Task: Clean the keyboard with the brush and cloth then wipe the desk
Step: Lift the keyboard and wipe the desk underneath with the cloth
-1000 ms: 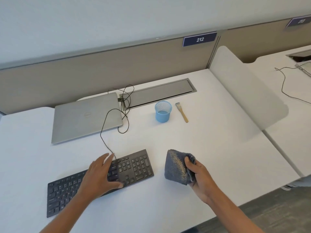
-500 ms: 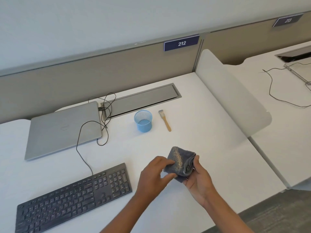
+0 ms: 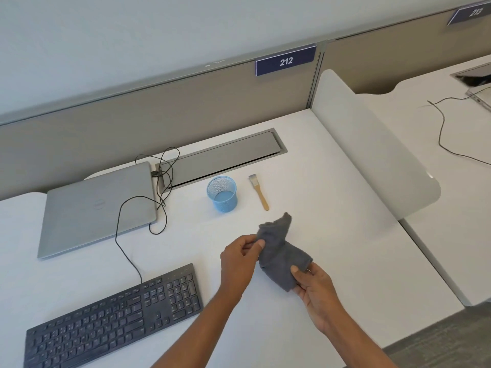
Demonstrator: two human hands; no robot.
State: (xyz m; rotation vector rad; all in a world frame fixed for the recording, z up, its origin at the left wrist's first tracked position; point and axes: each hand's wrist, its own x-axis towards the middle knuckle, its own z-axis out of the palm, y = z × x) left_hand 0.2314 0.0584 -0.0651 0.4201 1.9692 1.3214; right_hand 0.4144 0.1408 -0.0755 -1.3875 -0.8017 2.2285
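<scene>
Cloth in left hand (right hand too)

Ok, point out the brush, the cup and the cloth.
brush (image 3: 260,195): head view, on the wooden handle.
cup (image 3: 225,205): head view, on its blue mesh wall.
cloth (image 3: 279,257): head view, on its grey middle.

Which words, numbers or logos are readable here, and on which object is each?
"212": dark blue sign on the beige partition.
"213", blurred: second dark blue sign, far right.
Round logo on the silver laptop: unreadable.
Key legends on the black keyboard: too small.
</scene>
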